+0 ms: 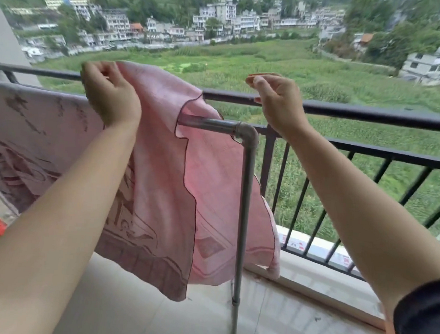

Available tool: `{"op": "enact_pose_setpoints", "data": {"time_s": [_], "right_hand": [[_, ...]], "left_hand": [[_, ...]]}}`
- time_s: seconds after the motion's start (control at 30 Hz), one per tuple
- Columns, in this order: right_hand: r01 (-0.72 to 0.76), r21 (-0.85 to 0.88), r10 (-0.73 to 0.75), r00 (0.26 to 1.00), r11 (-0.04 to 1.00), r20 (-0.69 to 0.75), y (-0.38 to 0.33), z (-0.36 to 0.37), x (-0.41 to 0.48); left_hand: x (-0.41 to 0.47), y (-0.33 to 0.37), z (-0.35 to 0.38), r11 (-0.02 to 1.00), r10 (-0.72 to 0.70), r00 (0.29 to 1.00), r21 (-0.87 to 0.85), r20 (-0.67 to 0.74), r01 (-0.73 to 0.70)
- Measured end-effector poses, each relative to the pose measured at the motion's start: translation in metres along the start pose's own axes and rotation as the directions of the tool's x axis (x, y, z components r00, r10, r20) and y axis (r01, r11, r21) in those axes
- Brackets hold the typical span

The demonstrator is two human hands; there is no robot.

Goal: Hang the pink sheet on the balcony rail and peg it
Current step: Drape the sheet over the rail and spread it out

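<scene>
The thin pink cloth sheet (161,167) is draped over a grey metal pipe (247,184), and its top corner is pinched by the left hand (109,93) up at the black metal balcony rail (362,114), likely to be pegged there. A small orange peg (263,76) is pinched in the right hand (277,104), mostly hidden there.

I see open air above the black balcony rail (362,115) right of the sheet; the grey pipe rack (247,174) and draped pink sheet (159,149) block the lower left.
</scene>
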State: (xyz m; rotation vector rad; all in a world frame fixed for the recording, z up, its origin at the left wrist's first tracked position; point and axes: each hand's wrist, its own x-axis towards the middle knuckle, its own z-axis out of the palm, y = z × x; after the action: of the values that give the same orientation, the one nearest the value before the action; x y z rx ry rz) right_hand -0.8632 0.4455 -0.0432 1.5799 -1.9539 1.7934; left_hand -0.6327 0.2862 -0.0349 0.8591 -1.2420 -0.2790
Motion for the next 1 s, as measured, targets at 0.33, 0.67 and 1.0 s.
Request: {"op": "enact_pose_setpoints", "data": {"time_s": [0.33,0.67,1.0], "right_hand": [[-0.026,-0.409,0.209,0.887,0.912,0.411,0.007,0.108,-0.129],[-0.588,-0.024,0.533,0.715,0.809,0.452,0.051,0.171,-0.173],[-0.28,-0.134,0.262,0.955,0.951,-0.139,0.037,0.117,-0.185]], "left_hand": [[-0.015,-0.054,-0.013,0.939,-0.11,0.765,0.318,0.635,-0.129],[0.025,-0.088,-0.01,0.843,0.089,0.644,0.287,0.76,-0.455],[0.061,-0.106,-0.006,0.809,-0.016,0.84,0.501,0.543,-0.308]]}}
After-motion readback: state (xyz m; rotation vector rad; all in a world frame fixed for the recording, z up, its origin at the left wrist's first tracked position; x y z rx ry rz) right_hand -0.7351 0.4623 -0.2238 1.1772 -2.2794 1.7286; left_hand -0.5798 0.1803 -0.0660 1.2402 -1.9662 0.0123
